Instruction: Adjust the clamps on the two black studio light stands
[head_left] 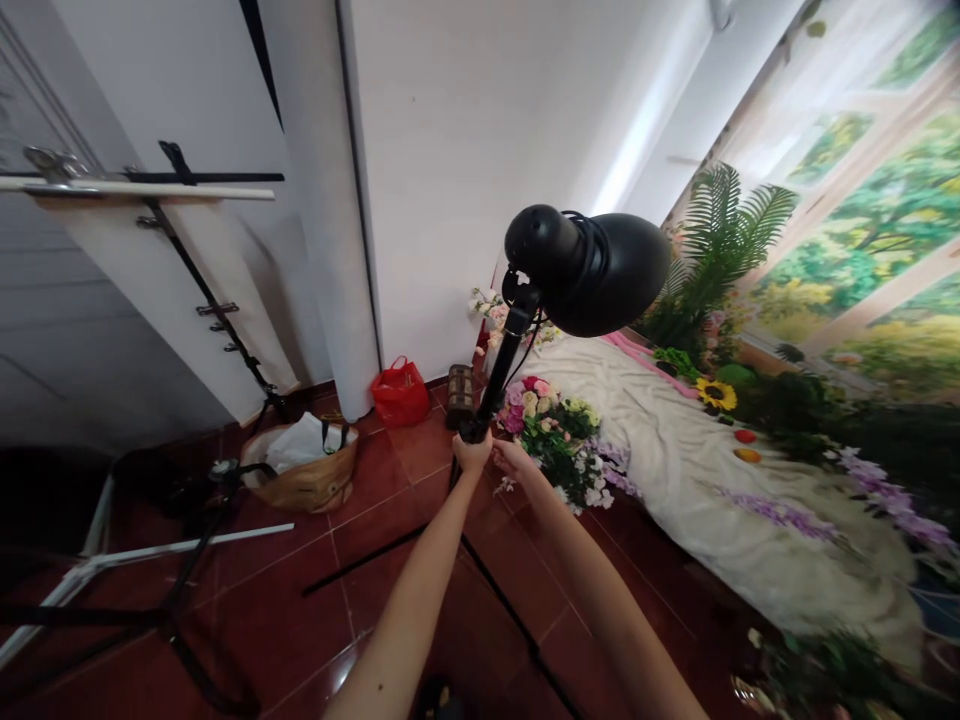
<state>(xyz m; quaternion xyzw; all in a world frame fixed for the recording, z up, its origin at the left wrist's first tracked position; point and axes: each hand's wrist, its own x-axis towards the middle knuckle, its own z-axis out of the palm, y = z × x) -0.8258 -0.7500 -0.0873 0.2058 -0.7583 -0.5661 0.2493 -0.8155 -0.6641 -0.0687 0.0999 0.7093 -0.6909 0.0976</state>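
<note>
The fingers of the left hand [472, 453] are wrapped around the lamp stand [501, 375], in the middle of the frame, just under its black collar [472, 430]. The right hand [514, 460] is right beside it, with its fingers curled in close; I cannot tell if they pinch a part of the stand. The big lamp head [626, 275] sits up top, so the left hand probably grips the pole to keep it from tipping. The thin black legs [496, 592] spread out below, likely to help it stand.

The lamp head is smooth and round like a bowl, with a cord [592, 250] looped around its neck, maybe to keep it tidy. Past the pole are leafy flowers [559, 430] and a little brown chest [460, 392]. Farther left are a shiny red bag [401, 395] and a tan basket [311, 490]. To the right, a white cloth [660, 465] lies in soft wrinkles. The floor [360, 560] is hard red tile.
</note>
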